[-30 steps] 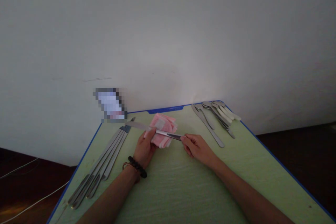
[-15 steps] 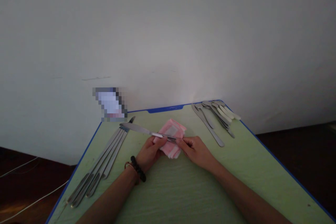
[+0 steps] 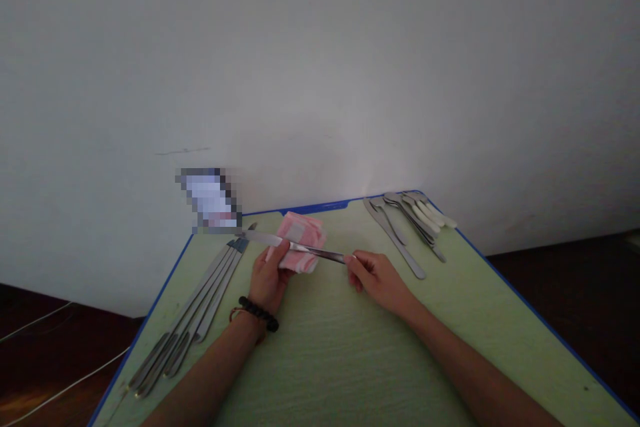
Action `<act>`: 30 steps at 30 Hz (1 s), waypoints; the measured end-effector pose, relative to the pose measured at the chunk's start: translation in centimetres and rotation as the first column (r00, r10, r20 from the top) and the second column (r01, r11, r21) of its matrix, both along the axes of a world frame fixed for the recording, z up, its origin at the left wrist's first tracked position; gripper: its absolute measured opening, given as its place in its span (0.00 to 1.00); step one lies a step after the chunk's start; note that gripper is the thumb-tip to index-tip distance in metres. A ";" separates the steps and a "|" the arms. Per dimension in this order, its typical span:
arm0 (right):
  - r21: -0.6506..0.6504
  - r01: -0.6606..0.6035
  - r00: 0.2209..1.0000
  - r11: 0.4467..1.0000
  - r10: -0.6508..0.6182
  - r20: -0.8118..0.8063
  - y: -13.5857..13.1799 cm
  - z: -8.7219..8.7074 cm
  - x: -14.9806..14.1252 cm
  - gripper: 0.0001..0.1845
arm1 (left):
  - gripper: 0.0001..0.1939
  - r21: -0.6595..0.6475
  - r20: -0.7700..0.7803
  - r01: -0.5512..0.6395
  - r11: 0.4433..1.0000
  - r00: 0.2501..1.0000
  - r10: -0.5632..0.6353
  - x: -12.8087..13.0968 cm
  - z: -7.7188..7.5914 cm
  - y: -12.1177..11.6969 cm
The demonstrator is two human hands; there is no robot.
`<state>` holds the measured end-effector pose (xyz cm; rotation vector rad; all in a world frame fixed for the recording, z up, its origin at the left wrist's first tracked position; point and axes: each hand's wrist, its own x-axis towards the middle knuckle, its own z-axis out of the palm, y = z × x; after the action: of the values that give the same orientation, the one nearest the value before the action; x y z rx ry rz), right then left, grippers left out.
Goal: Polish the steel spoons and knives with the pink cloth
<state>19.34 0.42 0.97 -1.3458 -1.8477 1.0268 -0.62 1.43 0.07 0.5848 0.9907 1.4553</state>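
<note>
A silver table knife (image 3: 320,253) lies across a folded pink and white cloth (image 3: 310,233), its blade pointing left. My left hand (image 3: 273,273) is closed round the cloth and the knife, thumb pressed on the knife near where blade and handle meet. With closed fingers, my right hand (image 3: 373,275) pinches the end of the knife's handle. Both hands are above the green tabletop (image 3: 340,360). Left of my left hand, several table knives (image 3: 185,320) lie side by side, blades pointing away from me.
At the back right lie a single knife (image 3: 395,237), a fork (image 3: 393,217), stacked spoons (image 3: 415,220) and several white-handled pieces of cutlery (image 3: 427,213). A blurred-out device (image 3: 210,200) leans on the wall at the back left. Blue edging (image 3: 315,207) borders the table.
My left hand and the cloth have moved left and away from me, along the knife. My right hand has moved slightly right to the handle's end, and more of the handle now shows.
</note>
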 end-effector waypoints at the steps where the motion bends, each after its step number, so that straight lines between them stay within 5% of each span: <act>1: 0.077 0.015 0.999 0.997 -0.018 0.044 0.0 -0.2 0.0 0.17 | 0.11 0.000 -0.011 -0.010 1.000 1.000 0.010 -0.1 0.0 0.1; 5: 0.327 -0.073 0.977 0.942 0.001 0.215 -0.6 -0.6 -0.4 0.16 | 0.12 -0.009 -0.042 -0.004 1.000 0.999 0.003 -0.1 -0.2 0.1; 8: 0.397 -0.172 0.933 0.902 0.020 0.360 -0.9 -0.6 -0.7 0.18 | 0.12 -0.013 -0.046 0.021 1.000 0.999 -0.022 0.0 -0.2 0.2; 12: 0.440 -0.138 0.915 0.887 -0.056 0.399 -0.9 -0.6 -0.9 0.17 | 0.13 -0.010 -0.040 0.089 0.996 0.995 -0.089 0.1 -0.2 0.2; 17: 0.363 -0.078 0.926 0.929 -0.067 0.371 -0.9 -0.9 -0.9 0.18 | 0.17 0.007 -0.032 0.241 0.971 0.970 -0.241 0.6 0.2 -0.5; 21: 0.236 -0.064 0.951 0.970 -0.012 0.309 -1.0 -0.9 -0.9 0.17 | 0.18 0.062 -0.062 0.462 0.885 0.886 -0.459 0.8 0.2 -1.1; 30: 0.119 0.017 0.915 0.993 -0.064 0.398 -1.0 0.2 -1.2 0.24 | 0.15 0.060 -0.154 0.530 0.846 0.842 -0.517 0.5 -0.9 -1.2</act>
<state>18.18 -0.61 1.14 -1.6080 -2.1251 0.6421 -0.16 0.22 -0.81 0.9561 0.7757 0.9833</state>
